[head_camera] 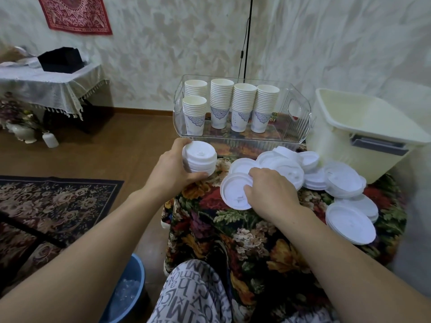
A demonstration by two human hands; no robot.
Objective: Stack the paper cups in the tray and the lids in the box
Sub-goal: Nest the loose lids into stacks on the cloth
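My left hand grips a short stack of white lids just above the table's left edge. My right hand lies over a loose white lid, fingers curled on its rim. More white lids lie scattered across the floral tablecloth, with a small pile at the right. Several stacks of paper cups stand upright in the clear plastic tray at the back. The cream box stands at the back right; I see no lids inside it.
The small table carries a floral cloth. A blue bucket stands on the floor by my knee. A patterned rug lies to the left, and a side table with a lace cloth stands against the wall.
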